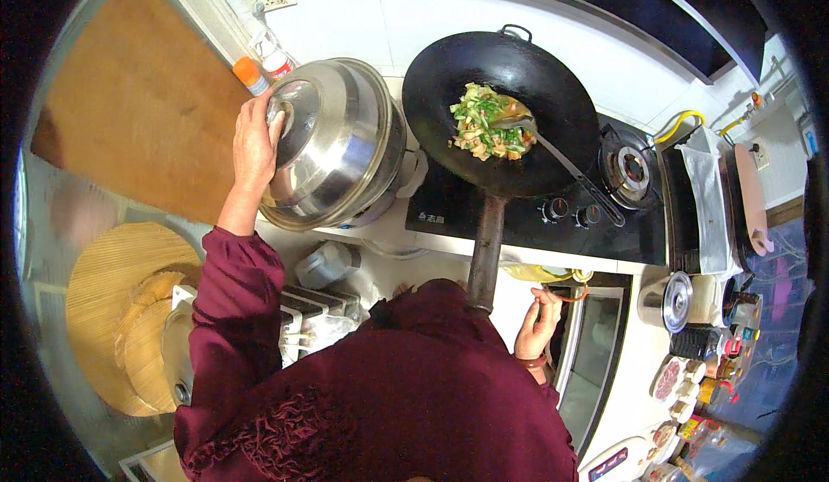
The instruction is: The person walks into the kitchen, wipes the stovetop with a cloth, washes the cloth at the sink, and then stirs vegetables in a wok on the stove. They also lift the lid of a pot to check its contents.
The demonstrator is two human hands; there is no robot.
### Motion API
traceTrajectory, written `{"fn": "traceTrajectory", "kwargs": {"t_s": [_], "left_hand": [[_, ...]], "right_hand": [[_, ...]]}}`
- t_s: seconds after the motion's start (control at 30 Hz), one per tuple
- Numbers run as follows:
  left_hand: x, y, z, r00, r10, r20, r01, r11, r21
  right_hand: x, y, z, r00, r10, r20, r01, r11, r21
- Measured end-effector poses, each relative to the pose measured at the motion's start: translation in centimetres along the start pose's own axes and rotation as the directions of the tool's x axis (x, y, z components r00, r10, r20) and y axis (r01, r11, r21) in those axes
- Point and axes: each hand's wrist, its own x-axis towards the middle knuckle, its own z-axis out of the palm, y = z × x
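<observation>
My left hand [256,142] grips the knob of a domed stainless-steel lid [330,139]. The lid sits over a wide metal pot [396,158] left of the hob; whether it is raised from the rim I cannot tell. My right hand [540,321] hangs near my waist, fingers loosely bent and thumb apart, with nothing visible in it. Its fingertips appear close to a thin orange-brown curved cord [578,295]. Ahead, a black wok [440,68] holds chopped green vegetables and pale pieces [482,123]. A long-handled ladle [563,161] rests in the food, and the wok's handle [487,249] points towards me.
Right of the wok lies a bare gas burner [631,166] on the black hob [447,207]. Seasoning bottles [719,346] and a lidded steel pot [664,304] line the right counter. Two bottles [249,71] stand behind the lid. A round wooden lid or board [97,314] is at left.
</observation>
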Motion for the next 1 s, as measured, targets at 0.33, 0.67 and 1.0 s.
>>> {"fn": "traceTrajectory", "kwargs": {"t_s": [0.33, 0.67, 1.0], "left_hand": [[0.6, -0.2, 1.8, 0.992, 0.097, 0.081, -0.111, 0.976, 0.186], [0.4, 1.2, 3.3, 0.978, 0.104, 0.179, -0.133, 0.978, 0.159], [0.4, 1.2, 3.4, 0.970, 0.147, 0.192, -0.164, 0.984, 0.075]], "right_hand": [[-1.5, 0.3, -0.6, 0.999, 0.040, -0.011, -0.040, 0.999, -0.015], [-2.0, 0.2, -0.1, 0.999, 0.027, 0.021, -0.027, 1.000, 0.003], [-1.5, 0.6, 0.8, 0.996, 0.047, 0.082, -0.051, 0.997, 0.050]]}}
